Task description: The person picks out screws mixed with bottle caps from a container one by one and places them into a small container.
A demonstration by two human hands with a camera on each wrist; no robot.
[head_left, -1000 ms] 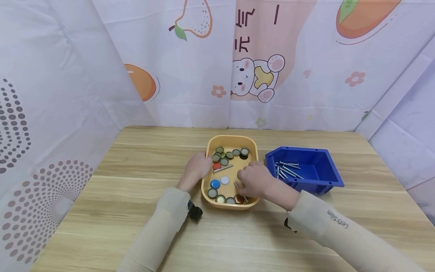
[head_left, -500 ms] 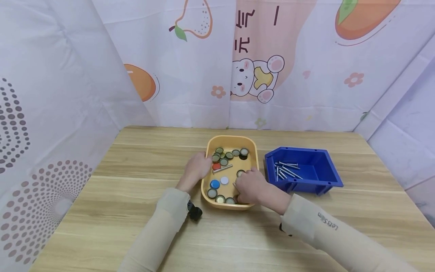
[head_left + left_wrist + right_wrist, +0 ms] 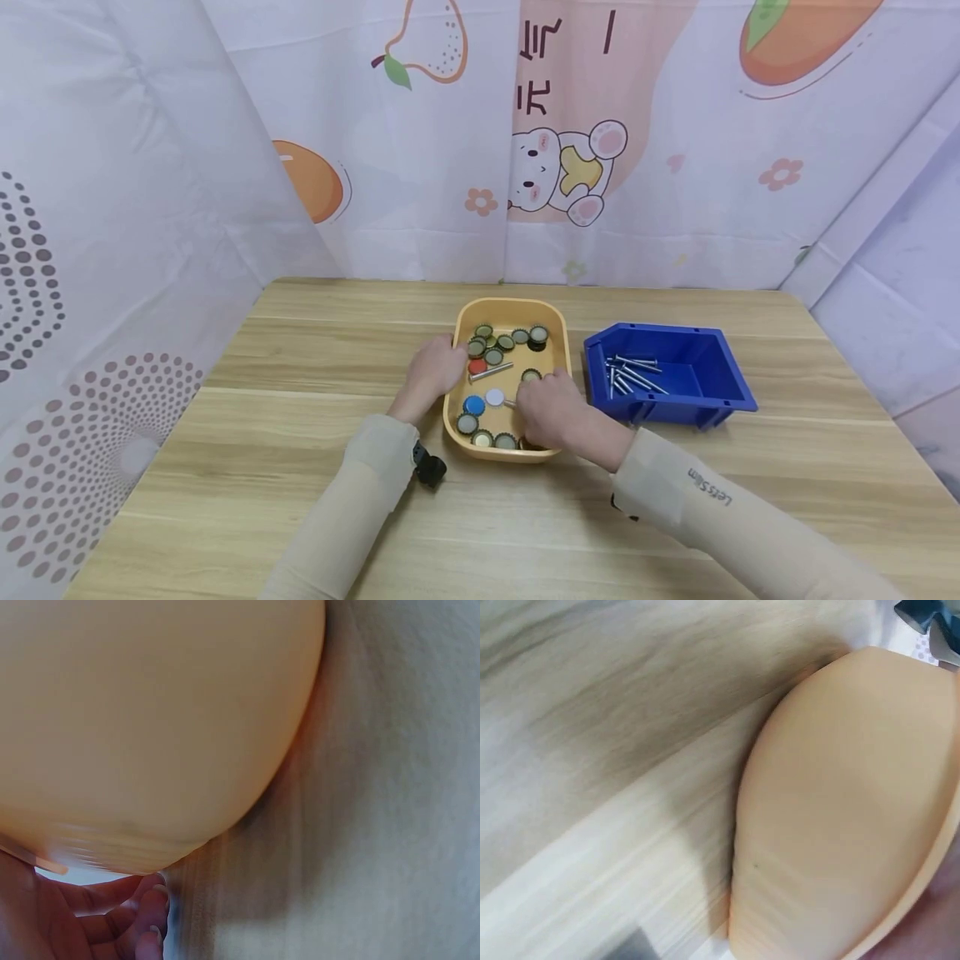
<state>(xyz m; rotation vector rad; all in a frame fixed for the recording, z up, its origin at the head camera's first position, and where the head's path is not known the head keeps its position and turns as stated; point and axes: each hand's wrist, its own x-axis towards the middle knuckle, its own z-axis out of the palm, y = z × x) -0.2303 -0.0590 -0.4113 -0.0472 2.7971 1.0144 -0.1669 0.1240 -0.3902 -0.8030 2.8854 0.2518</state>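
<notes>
In the head view a yellow tray (image 3: 512, 456) stands mid-table with bottle caps inside, among them a blue cap (image 3: 474, 405), a white cap (image 3: 495, 397) and a red cap (image 3: 477, 367). My left hand (image 3: 438, 368) grips the tray's left rim; its fingers (image 3: 112, 919) show against the outer wall in the left wrist view. Down inside the tray's right side, my right hand (image 3: 553, 410) pinches a silver screw (image 3: 510, 404). Only the screw's end shows, beside the white cap; the fingertips are hidden. Another screw (image 3: 491, 372) lies below the red cap.
To the right of the tray a blue bin (image 3: 701, 375) holds several silver screws (image 3: 636, 375). A printed curtain (image 3: 420, 242) hangs behind the wooden table (image 3: 337, 333). More caps (image 3: 505, 441) line the tray's near edge.
My right hand has shifted left and deeper into the tray, over the screw there. That screw's visible end has moved slightly left toward the white cap. The left hand stays on the rim.
</notes>
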